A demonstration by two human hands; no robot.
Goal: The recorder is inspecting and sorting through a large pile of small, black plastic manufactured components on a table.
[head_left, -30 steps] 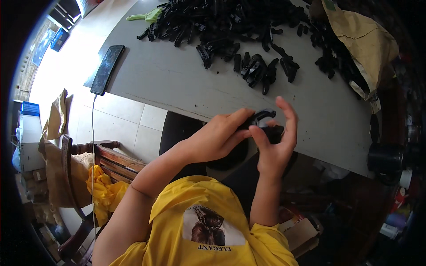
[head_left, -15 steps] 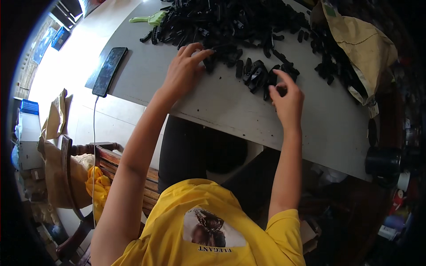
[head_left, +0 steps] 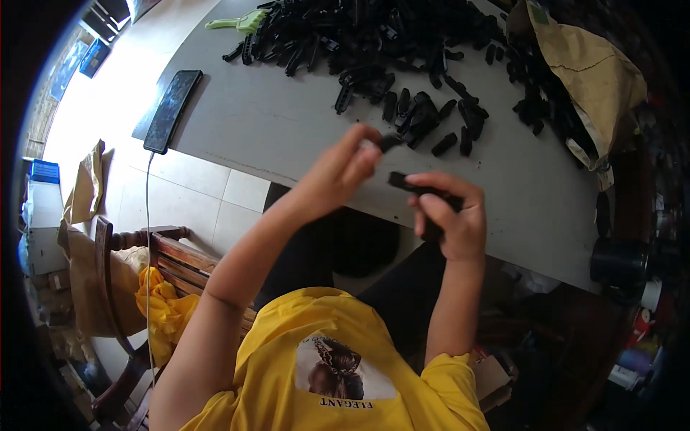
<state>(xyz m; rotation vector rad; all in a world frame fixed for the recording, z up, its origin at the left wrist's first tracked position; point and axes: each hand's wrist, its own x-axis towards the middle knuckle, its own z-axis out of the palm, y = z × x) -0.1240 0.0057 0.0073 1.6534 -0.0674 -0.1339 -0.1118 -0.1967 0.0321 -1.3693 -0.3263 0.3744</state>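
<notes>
Fingers closed, my left hand [head_left: 336, 174] pinches a small black piece [head_left: 390, 142] near the table's front edge; the hand is somewhat blurred. Just to the right, my right hand [head_left: 463, 219] grips a longer black plastic piece [head_left: 401, 181] between thumb and fingers, its tip pointing left toward the left hand. The two pieces are apart. Beyond the hands lies a loose cluster of similar black plastic pieces [head_left: 420, 118], and farther back a large heap [head_left: 345, 32] of them covers the table. Their exact kind is too small to tell.
On the grey table [head_left: 244, 122], a phone [head_left: 172, 111] with a white cable lies at the left edge. A green scoop-like tool [head_left: 248, 22] touches the heap. A brown paper bag [head_left: 582, 65] stands at the right. A wooden chair [head_left: 172, 258] with yellow cloth is at lower left.
Both hands have drawn back from the pieces toward the table's front edge and closer together. Each now holds a black piece; the right hand's fingers were apart beside the cluster before.
</notes>
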